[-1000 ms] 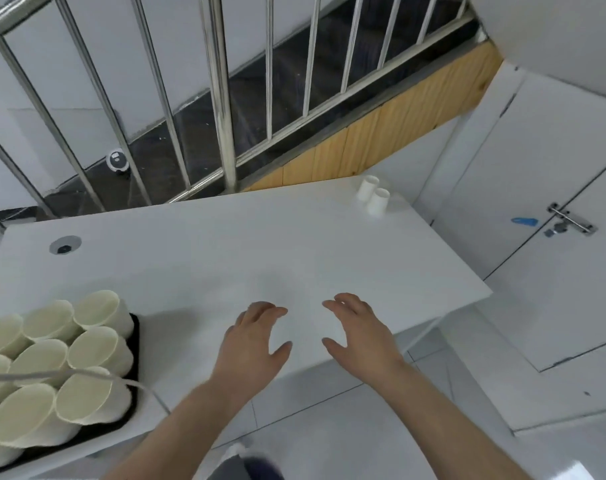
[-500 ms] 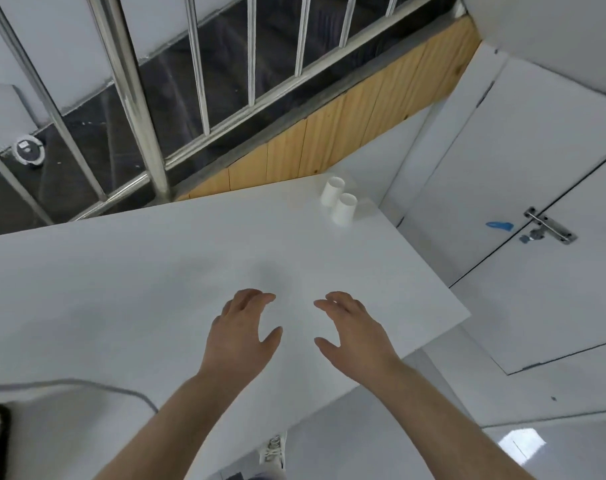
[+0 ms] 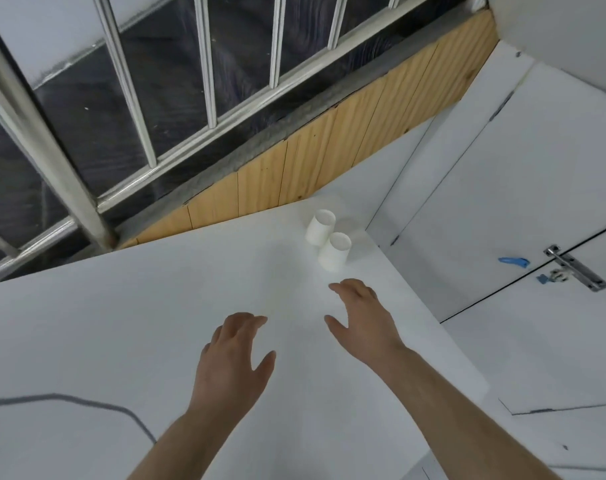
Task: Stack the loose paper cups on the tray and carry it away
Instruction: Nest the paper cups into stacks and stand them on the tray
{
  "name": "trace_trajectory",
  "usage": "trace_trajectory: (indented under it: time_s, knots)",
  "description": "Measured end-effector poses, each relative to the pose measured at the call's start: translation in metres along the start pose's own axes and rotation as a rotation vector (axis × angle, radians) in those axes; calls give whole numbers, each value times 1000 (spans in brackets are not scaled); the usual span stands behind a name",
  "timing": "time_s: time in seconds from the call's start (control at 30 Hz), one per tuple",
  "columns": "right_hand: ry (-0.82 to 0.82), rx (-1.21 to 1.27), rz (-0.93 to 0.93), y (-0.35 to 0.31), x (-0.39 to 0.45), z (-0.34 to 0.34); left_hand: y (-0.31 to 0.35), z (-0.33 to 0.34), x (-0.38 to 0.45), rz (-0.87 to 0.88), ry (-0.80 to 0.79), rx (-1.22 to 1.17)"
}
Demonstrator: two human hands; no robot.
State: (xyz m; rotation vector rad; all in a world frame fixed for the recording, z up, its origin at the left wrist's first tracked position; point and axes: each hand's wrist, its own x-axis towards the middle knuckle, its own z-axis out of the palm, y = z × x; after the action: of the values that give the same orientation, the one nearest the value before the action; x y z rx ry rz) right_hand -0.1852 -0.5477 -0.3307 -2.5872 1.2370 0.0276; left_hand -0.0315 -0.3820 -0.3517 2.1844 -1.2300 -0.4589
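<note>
Two white paper cups stand side by side at the far right corner of the white table (image 3: 121, 323): the farther cup (image 3: 319, 226) and the nearer cup (image 3: 334, 251), touching each other. My right hand (image 3: 360, 322) hovers over the table just short of the nearer cup, fingers spread, holding nothing. My left hand (image 3: 234, 355) hangs over the middle of the table, also empty with fingers apart. The tray is out of view.
A metal stair railing (image 3: 45, 157) and a wooden panel (image 3: 329, 161) rise behind the table. A grey cable (image 3: 87, 401) lies across the near left of the table. White doors with a metal latch (image 3: 577, 268) stand to the right, beyond the table's edge.
The view has swung right, so the tray of cups has left the frame. Both hands have moved forward toward the two cups, the right hand farther than the left.
</note>
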Motion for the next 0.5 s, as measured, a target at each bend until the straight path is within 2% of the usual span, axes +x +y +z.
trace_trajectory:
  time_s: [0.13,0.33,0.5]
  knots:
    - [-5,-73,84,24,56,-3,3,15,21,-3,-14,3]
    - [-33,-29,220,50,126,3,6,33,42,-22,-32,-14]
    - [-67,-35,222,56,145,19,4,41,54,-27,-38,-2]
